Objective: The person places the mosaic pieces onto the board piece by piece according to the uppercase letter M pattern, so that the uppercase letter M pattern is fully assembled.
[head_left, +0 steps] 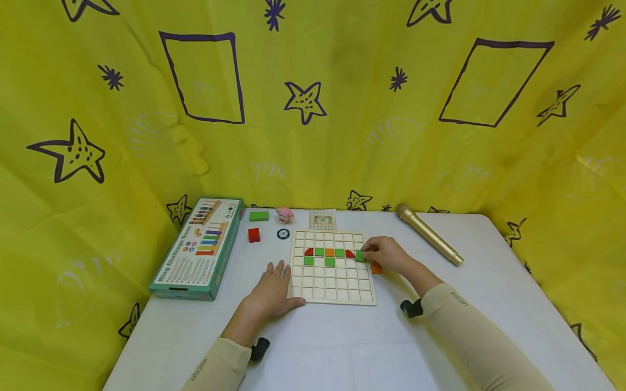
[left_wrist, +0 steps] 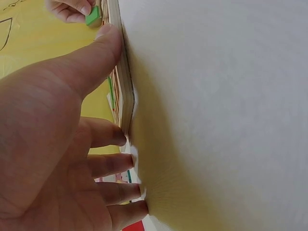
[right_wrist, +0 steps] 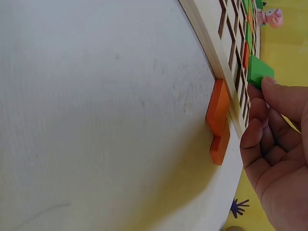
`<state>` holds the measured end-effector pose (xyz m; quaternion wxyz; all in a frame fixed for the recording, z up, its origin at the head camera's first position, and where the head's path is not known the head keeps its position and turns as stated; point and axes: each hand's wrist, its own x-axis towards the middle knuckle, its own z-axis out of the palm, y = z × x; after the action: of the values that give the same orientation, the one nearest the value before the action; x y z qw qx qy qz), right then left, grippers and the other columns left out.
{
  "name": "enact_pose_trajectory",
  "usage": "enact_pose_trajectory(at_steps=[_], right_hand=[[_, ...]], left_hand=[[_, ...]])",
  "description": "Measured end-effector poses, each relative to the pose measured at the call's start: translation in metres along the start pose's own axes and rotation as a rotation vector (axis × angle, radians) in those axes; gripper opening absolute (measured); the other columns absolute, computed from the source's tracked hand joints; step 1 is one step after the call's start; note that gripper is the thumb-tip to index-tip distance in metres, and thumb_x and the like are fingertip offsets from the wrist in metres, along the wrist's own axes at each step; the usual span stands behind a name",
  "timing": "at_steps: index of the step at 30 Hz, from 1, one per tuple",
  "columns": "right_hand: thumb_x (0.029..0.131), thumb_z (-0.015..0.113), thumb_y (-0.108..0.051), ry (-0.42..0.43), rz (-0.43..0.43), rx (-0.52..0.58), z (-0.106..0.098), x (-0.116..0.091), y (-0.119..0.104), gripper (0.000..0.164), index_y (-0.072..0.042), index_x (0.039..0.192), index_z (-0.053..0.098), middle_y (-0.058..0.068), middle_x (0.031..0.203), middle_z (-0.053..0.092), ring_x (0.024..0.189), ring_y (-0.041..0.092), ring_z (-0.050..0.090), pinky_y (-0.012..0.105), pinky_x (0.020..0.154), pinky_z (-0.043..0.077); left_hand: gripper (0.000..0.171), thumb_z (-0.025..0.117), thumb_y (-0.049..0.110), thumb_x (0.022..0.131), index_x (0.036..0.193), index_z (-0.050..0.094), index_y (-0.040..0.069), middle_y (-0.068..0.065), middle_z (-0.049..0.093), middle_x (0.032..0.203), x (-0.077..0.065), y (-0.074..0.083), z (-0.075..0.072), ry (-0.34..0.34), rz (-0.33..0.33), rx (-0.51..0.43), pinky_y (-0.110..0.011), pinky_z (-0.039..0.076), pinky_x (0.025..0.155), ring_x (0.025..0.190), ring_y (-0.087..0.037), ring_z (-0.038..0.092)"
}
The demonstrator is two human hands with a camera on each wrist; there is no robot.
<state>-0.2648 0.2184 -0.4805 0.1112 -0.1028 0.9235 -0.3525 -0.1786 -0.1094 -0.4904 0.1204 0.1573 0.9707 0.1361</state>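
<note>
A pale wooden grid board lies on the white table. A row of red, green and orange tiles sits in its upper cells, with green tiles below that row. My right hand pinches a green square tile between thumb and fingers over the board's right side. Spread out at the board's left edge, my left hand has its thumb touching the front left corner. Two orange tiles lie beside the board's right edge, under the right hand.
Left of the board stand a Ring Challenge Game box, a red cube, a green block, a round chip and a pink figurine. A patterned card lies behind the board. A gold microphone rests at right.
</note>
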Motion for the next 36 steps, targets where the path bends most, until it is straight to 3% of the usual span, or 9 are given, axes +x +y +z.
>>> enact_pose_trajectory(at_steps=[6,36], right_hand=[[0.096,0.07,-0.014,-0.012,0.003,0.001,0.005,0.0,-0.006,0.007,-0.009,0.1,0.073,0.001,0.094,0.069,0.091,0.019,0.06,0.035,0.082,0.051],[0.093,0.072,-0.013,-0.049,-0.078,-0.035,0.017,0.0,-0.015,0.004,-0.009,0.094,0.071,0.0,0.086,0.066,0.079,0.017,0.055,0.031,0.069,0.047]], left_hand=[[0.098,0.073,0.056,0.086,0.15,0.038,-0.009,-0.028,0.03,0.158,0.0,0.0,0.0,0.001,0.002,-0.008,-0.056,0.029,0.115,0.145,-0.052,0.023],[0.099,0.073,0.057,0.086,0.151,0.037,-0.008,-0.027,0.029,0.159,0.001,-0.001,0.001,-0.009,-0.009,-0.011,-0.056,0.028,0.116,0.146,-0.051,0.021]])
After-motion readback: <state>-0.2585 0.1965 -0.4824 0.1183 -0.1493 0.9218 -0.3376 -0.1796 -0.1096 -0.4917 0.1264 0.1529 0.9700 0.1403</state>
